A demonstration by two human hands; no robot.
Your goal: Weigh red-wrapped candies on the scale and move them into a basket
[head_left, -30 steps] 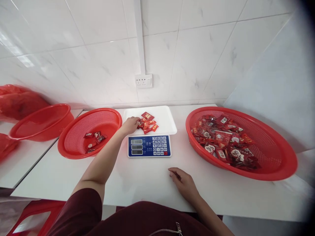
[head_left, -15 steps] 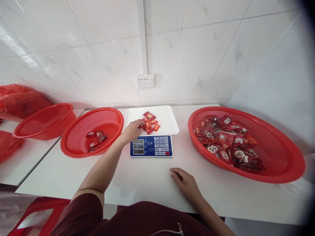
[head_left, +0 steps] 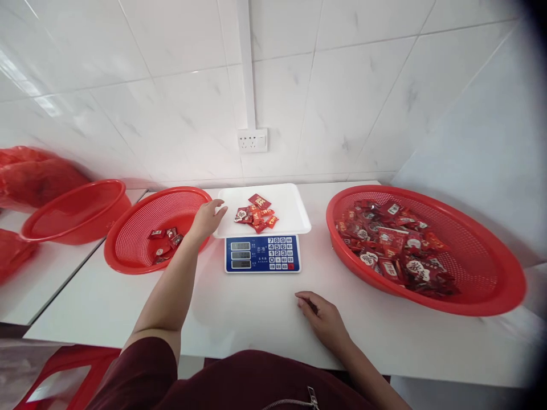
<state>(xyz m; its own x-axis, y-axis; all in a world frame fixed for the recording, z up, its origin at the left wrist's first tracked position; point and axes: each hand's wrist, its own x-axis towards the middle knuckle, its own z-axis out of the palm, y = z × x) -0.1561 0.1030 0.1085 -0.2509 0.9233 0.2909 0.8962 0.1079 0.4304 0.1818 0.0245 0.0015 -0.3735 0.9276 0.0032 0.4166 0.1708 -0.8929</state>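
Note:
My left hand [head_left: 207, 218] hovers at the left edge of the white scale tray [head_left: 294, 199], beside the rim of the small red mesh basket [head_left: 128, 250]. Its fingers are loosely curled and nothing shows in them. Several red candy packets [head_left: 255, 215] lie on the tray above the blue scale keypad [head_left: 262, 253]. A few packets [head_left: 164, 244] lie in the small basket. My right hand [head_left: 322, 319] rests on the white table with fingers curled, holding nothing. The large red basket [head_left: 482, 285] at right holds many red packets [head_left: 393, 239].
A red basin [head_left: 74, 210] and red plastic bags [head_left: 29, 176] sit on a second table at the left. A wall socket [head_left: 252, 139] is behind the scale. A white tiled wall closes the back and right. A red stool [head_left: 60, 381] is below left.
My left hand has drawn back left from the packets on the tray to the tray's left edge. My right hand has stayed put.

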